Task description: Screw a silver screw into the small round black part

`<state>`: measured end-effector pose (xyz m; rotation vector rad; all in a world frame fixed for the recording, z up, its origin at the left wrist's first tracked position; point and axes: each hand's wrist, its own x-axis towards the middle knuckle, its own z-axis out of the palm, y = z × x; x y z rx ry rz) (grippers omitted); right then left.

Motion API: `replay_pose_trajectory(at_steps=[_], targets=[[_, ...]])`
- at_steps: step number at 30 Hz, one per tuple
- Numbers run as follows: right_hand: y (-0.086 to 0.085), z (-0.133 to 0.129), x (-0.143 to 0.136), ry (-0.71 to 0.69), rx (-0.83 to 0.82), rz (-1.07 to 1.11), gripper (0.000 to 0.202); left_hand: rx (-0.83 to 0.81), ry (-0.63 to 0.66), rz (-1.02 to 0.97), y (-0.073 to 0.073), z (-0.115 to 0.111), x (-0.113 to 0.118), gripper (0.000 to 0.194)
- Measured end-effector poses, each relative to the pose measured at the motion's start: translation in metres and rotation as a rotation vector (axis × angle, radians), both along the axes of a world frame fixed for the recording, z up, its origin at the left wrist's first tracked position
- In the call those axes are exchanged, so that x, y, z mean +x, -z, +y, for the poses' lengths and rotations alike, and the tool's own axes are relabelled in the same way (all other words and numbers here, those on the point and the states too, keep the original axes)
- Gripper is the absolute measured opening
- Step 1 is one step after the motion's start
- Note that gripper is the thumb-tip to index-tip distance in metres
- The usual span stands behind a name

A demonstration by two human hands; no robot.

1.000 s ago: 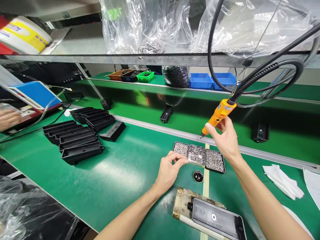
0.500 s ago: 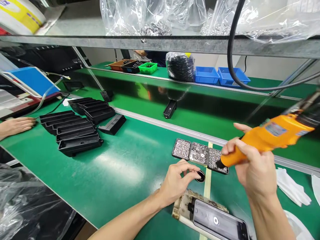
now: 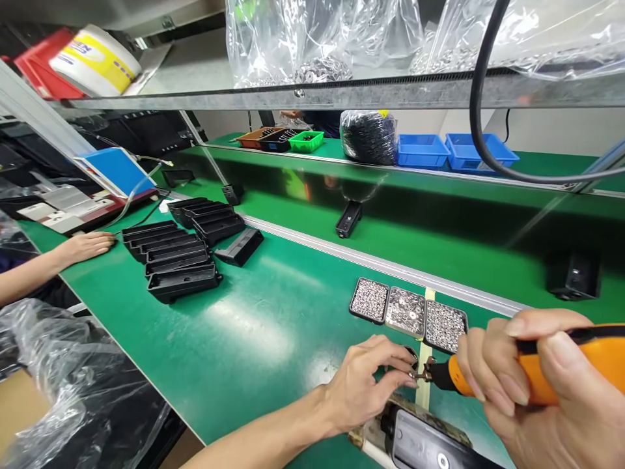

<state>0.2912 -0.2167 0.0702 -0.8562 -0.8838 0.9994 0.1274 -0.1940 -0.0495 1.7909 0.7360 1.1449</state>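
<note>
Where steel shelf (image 3: 342, 98) overhangs green bench (image 3: 263, 326), right hand (image 3: 547, 384) around orange screwdriver (image 3: 576, 365), left hand (image 3: 366, 384) pinching screw (image 3: 413, 374).

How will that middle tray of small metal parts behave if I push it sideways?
The middle tray looks shallow and flat-bottomed, so it should slide rather than tip. It touches the left tray and right tray, so a neighbour would probably shift too. Its heaped loose parts may spill if jolted.

Open mat (image 3: 254, 326) left; screw trays (image 3: 409, 311) ahead.

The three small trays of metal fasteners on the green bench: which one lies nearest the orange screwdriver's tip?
The rightmost tray, beside the right hand gripping the screwdriver; the other two lie farther left.
</note>
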Motion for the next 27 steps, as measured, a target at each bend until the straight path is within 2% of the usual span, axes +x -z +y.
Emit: replay_pose_trajectory(at_steps=[8,14,21,27], targets=[[0.004,0.001,-0.001,-0.012,-0.058,0.007,0.020,0.130,0.042,0.029,0.000,0.001,-0.002,0.011],[0.007,0.002,-0.005,-0.029,-0.006,-0.035,0.017,0.203,0.029,0.041,0.002,0.001,-0.001,0.014],[0.007,0.001,-0.012,0.007,-0.008,-0.052,0.020,0.220,-0.070,0.046,0.007,-0.003,0.001,0.025],[0.011,0.002,-0.013,0.024,-0.035,-0.035,0.021,0.242,-0.024,0.089,0.004,0.000,-0.002,0.019]])
